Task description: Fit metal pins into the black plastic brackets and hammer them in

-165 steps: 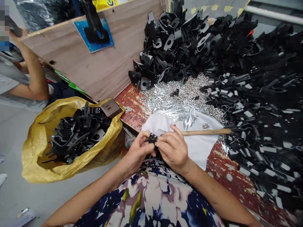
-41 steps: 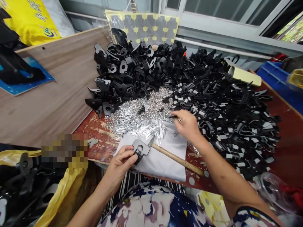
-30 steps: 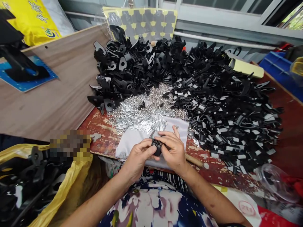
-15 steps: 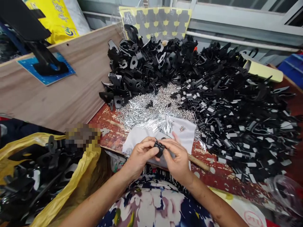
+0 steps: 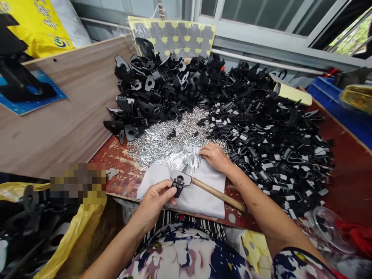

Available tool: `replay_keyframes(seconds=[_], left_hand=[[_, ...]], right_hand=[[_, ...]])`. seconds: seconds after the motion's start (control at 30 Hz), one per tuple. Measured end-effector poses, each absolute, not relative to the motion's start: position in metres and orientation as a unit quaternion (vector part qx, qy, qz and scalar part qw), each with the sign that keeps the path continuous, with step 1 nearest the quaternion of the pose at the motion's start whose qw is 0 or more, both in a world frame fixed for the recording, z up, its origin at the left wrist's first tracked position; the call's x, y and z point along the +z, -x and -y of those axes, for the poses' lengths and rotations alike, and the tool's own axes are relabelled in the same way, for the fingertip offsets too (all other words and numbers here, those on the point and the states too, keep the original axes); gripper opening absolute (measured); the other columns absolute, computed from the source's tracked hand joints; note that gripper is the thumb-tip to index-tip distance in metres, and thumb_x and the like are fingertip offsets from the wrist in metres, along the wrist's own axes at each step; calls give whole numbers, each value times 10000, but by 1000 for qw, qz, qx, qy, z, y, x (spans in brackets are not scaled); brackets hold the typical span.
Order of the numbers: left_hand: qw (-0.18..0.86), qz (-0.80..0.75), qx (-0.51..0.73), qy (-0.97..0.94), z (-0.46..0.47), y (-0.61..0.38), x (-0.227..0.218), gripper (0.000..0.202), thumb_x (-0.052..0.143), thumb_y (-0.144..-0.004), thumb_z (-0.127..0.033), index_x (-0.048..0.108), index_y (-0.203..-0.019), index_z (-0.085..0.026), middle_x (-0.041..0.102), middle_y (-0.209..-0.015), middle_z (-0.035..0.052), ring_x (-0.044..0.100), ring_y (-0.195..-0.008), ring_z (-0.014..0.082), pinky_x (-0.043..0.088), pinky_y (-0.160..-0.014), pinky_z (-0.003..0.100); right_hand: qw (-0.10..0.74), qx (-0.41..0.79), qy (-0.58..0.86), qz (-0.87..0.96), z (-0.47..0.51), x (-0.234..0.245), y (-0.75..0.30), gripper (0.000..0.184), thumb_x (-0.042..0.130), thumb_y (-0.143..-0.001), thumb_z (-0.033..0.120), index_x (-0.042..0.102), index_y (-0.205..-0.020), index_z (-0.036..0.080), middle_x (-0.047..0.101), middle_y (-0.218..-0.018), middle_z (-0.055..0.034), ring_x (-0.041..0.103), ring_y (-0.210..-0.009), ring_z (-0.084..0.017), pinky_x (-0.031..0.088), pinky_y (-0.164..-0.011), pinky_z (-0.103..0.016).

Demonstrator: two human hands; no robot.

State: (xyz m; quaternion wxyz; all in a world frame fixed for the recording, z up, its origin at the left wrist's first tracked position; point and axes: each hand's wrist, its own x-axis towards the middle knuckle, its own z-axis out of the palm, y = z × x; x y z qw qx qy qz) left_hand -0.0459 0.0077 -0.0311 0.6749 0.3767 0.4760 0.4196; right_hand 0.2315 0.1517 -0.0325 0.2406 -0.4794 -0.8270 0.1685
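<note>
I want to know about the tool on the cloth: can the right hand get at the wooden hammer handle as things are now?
Probably yes. The right hand rests on the silver pins, fingers down and seemingly empty; the wooden hammer handle lies uncovered on the white cloth just beside it.

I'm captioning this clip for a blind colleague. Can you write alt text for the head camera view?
A person's left hand holds a black clip over a white cloth, while the right hand reaches into a heap of silver pins. A wooden-handled hammer lies on the cloth, and black parts are piled across the worn red table.
</note>
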Motion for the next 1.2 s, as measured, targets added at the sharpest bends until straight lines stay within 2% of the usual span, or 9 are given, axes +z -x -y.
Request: replay_keyframes(seconds=[0.13, 0.23, 0.33, 0.5, 0.77, 0.83, 0.97, 1.07, 1.2], left_hand=[[687, -481, 410, -358, -2, 47, -30, 338, 831, -754, -469, 692, -758, -161, 567, -722, -32, 538, -583, 97, 398, -660, 236], [696, -485, 404, -343, -1, 48, -30, 353, 839, -738, -480, 690, -759, -160, 569, -744, -24, 535, -589, 103, 399, -638, 238], [705, -486, 389, -340, 0, 46, -30, 358, 843, -727, -481, 695, -764, -158, 569, -759, -18, 529, -588, 105, 399, -623, 240], [713, -480, 373, -349, 1, 40, -30, 367, 837, -726, -494, 701, -769, -156, 558, -758, -20, 525, -588, 103, 392, -611, 235], [675, -495, 369, -404, 4, 42, -36, 323, 757, -803, -495, 697, -799, -178, 581, -791, -2, 519, -621, 133, 417, -608, 259], [590, -513, 383, -492, 2, 42, -33, 265, 738, -828, -456, 706, -807, -194, 628, -830, 29, 561, -710, 183, 437, -639, 288], [365, -467, 337, -732, -4, 41, -16, 136, 779, -815, -327, 711, -780, -215, 692, -808, 63, 575, -818, 242, 410, -720, 339], [313, -400, 275, -817, -3, 40, -5, 166, 722, -865, -235, 673, -709, -213, 658, -705, 36, 542, -696, 201, 366, -702, 344], [285, -382, 263, -839, 7, 41, -3, 173, 627, -908, -170, 653, -740, -200, 656, -720, 35, 544, -670, 182, 353, -715, 350]], right_hand=[[238, 195, 483, 820, -142, -33, -237, 160, 653, -815, 82, 739, -766, 207, 710, -780, -24, 617, -789, -177, 451, -854, -334], [265, 211, 525, 781, -129, -29, -246, 128, 619, -861, 162, 737, -828, 200, 738, -860, -36, 652, -792, -177, 472, -760, -297], [286, 233, 564, 739, -120, -28, -254, 138, 600, -894, 244, 731, -874, 204, 750, -826, -24, 670, -730, -167, 488, -701, -275], [313, 236, 606, 693, -115, -29, -259, 92, 664, -814, 256, 673, -729, 220, 714, -749, -12, 633, -696, -163, 477, -712, -276], [381, 327, 575, 646, -113, -11, -248, 170, 584, -870, 377, 599, -825, 213, 656, -764, 6, 638, -686, -140, 530, -690, -276], [341, 420, 532, 651, -98, -3, -232, 179, 642, -850, 375, 621, -814, 200, 649, -752, 14, 631, -665, -127, 535, -669, -269], [147, 695, 393, 583, -61, 2, -196, 218, 780, -779, 303, 614, -858, 186, 657, -705, 44, 621, -592, -91, 499, -566, -213], [97, 767, 353, 527, -47, -3, -179, 315, 831, -711, 259, 546, -829, 195, 651, -654, 74, 602, -520, -72, 475, -509, -180], [84, 782, 342, 514, -45, -8, -169, 380, 870, -670, 265, 532, -831, 198, 645, -640, 85, 597, -496, -75, 502, -496, -189]])
